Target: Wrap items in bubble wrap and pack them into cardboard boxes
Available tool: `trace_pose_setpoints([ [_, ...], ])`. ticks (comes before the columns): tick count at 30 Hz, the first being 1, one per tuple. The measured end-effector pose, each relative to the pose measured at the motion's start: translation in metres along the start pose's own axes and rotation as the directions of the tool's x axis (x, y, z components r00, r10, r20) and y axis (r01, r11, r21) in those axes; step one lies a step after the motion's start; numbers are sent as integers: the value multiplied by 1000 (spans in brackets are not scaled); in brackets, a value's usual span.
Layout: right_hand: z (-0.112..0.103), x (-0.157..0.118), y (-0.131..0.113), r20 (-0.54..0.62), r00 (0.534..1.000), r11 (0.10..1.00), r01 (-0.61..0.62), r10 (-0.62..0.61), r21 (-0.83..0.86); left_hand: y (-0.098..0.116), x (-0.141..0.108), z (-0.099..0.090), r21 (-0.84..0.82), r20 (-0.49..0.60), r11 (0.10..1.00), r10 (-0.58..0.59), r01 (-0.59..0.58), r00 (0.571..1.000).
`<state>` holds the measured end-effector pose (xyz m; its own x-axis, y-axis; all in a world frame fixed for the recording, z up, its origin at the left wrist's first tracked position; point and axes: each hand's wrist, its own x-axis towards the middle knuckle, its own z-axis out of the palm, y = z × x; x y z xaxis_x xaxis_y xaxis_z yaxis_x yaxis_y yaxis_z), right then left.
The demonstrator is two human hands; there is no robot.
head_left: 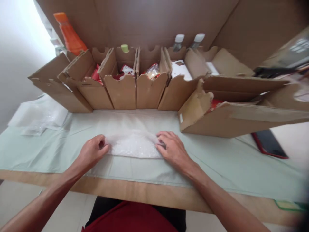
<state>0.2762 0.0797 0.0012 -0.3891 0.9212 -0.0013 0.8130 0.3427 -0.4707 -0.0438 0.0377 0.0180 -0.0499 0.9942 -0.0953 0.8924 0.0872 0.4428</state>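
Note:
A sheet of bubble wrap (134,145), whitish and see-through, stretches between my two hands just above the cloth-covered table, its front edge lying nearly straight. My left hand (96,146) pinches its left end between thumb and curled fingers. At the right end my right hand (171,146) grips it the same way, fingers bent over the far corner. The bubble wrap looks folded or doubled over, with its far edge slightly raised. Whether anything lies inside it I cannot tell.
Open cardboard bins (124,93) holding red packets and white boxes line the back. A larger cardboard bin (217,119) angles in at right, near a phone (270,143). Clear plastic sheets (41,112) lie at left. An orange bottle (71,37) stands behind the bins.

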Motion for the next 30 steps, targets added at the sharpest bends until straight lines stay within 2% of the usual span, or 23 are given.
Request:
trace_pose_setpoints([
  [3, -3, -7, -7, 21, 998, 998, -56, 56, -7, -10, -4, 4, -176, -25, 984, -23, 18, 999],
  [6, -9, -6, -6, 55, 994, 996, -90, 90, -4, -16, 0, 10, -318, -82, 948, -11, -16, 997],
  [11, -18, -4, -2, 78, 993, 994, -98, 93, 56, -6, 7, 9, -444, -67, 894, 36, -62, 997],
  [15, -21, -20, -1, 52, 988, 968, -154, 146, 200, 0, 13, 2, -502, -36, 864, 34, -48, 999],
  [18, -21, -42, -4, 64, 980, 914, -197, 186, 354, 9, 29, -4, -433, -84, 895, 81, -109, 993],
  [20, -16, -56, -8, 59, 970, 811, -229, 235, 539, 23, 49, -5, -319, -141, 924, 176, -213, 974],
  [23, -1, -76, -21, 42, 938, 615, -258, 343, 745, 49, 87, 0, -115, -194, 913, 367, -392, 910],
  [24, 6, -82, -27, 30, 931, 600, -259, 363, 757, 57, 97, 4, -34, -203, 896, 427, -442, 881],
  [25, 13, -87, -32, 20, 928, 607, -260, 373, 751, 62, 105, 9, -6, -205, 894, 437, -448, 876],
  [27, 25, -95, -41, 14, 928, 644, -270, 373, 716, 67, 104, 19, 33, -200, 886, 460, -463, 865],
  [28, 30, -98, -45, 18, 928, 655, -276, 372, 703, 66, 94, 24, 35, -188, 877, 477, -480, 858],
  [30, 36, -100, -49, 22, 925, 651, -283, 379, 705, 57, 59, 32, 27, -148, 821, 567, -570, 810],
])
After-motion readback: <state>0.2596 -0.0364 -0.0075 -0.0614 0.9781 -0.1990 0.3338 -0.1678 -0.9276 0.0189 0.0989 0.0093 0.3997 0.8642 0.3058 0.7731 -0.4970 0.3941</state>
